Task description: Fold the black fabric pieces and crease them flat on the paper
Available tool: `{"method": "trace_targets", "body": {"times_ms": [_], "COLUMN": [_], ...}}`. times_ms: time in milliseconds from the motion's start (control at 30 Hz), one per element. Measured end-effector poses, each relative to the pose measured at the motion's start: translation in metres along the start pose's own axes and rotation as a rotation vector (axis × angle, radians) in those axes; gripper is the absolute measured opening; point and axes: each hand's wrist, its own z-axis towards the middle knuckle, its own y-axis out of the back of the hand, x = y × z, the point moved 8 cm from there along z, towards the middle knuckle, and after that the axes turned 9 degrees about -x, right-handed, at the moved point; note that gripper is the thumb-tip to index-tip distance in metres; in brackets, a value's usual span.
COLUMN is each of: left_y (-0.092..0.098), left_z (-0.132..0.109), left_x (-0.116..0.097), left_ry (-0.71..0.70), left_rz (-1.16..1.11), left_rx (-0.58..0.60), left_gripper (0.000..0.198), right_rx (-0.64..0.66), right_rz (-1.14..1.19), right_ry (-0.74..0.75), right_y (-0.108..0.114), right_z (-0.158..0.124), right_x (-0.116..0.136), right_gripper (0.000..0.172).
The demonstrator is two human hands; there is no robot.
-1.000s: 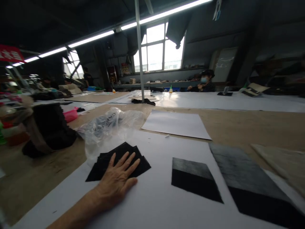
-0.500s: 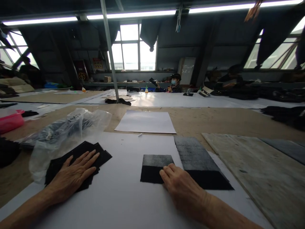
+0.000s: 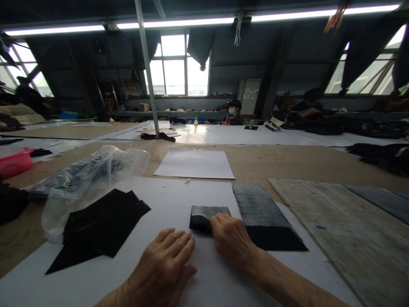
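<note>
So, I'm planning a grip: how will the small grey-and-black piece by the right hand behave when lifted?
The small piece probably flexes easily: its near part bends up by the right hand. It's likely light for its size, since it looks thin.

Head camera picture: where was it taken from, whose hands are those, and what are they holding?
No robot here! A person wears the camera on their head, looking forward and down, so these are that person's own hands. The right hand pinches a small black-and-grey piece. The left hand is open beside it, with nothing seen in it. Underneath is a big white sheet. Black pieces lie on the left, and a larger black-and-grey piece on the right.
</note>
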Motion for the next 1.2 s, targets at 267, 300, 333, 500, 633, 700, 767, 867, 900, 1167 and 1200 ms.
{"method": "trace_targets", "body": {"times_ms": [267, 300, 333, 500, 633, 700, 767, 867, 900, 1167, 1200], "left_y": [-0.048, -0.050, -0.051, -0.055, -0.055, -0.053, -0.047, -0.026, -0.020, -0.016, -0.019], "left_z": [0.028, 0.027, 0.026, 0.021, 0.023, 0.023, 0.023, 0.019, 0.018, 0.007, 0.007], "left_x": [0.013, 0.016, 0.018, 0.020, 0.021, 0.026, 0.034, 0.042, 0.039, -0.027, -0.031], "left_ry": [0.173, 0.190, 0.201, 0.220, 0.231, 0.245, 0.296, 0.431, 0.460, 0.483, 0.485], "left_rz": [-0.115, -0.110, -0.105, -0.118, -0.172, -0.197, -0.200, -0.181, -0.188, -0.199, -0.181], "left_rx": [0.247, 0.258, 0.266, 0.283, 0.266, 0.245, 0.198, 0.115, 0.114, 0.396, 0.419], "left_gripper": [0.030, 0.034, 0.038, 0.042, 0.041, 0.041, 0.040, 0.029, 0.026, 0.019, 0.019], "right_rx": [-0.038, -0.061, -0.092, -0.385, -0.626, -0.659, -0.664, -0.721, -0.703, -0.654, -0.672], "right_rz": [0.061, 0.055, 0.042, -0.095, -0.181, -0.159, -0.099, -0.113, -0.114, 0.042, 0.028], "right_ry": [-0.176, -0.227, -0.290, -0.581, -0.419, -0.125, 0.124, 0.298, 0.304, 0.161, 0.152], "right_y": [0.002, 0.004, 0.010, 0.074, 0.121, 0.118, 0.102, 0.077, 0.069, 0.054, 0.055], "right_z": [0.004, 0.007, 0.010, -0.003, -0.041, -0.060, -0.083, -0.111, -0.115, -0.121, -0.123], "right_x": [-0.013, -0.023, -0.038, -0.126, -0.094, -0.032, 0.033, 0.096, 0.105, 0.099, 0.099], "right_gripper": [0.010, 0.013, 0.017, 0.034, 0.032, 0.031, 0.024, 0.021, 0.019, 0.021, 0.018]}}
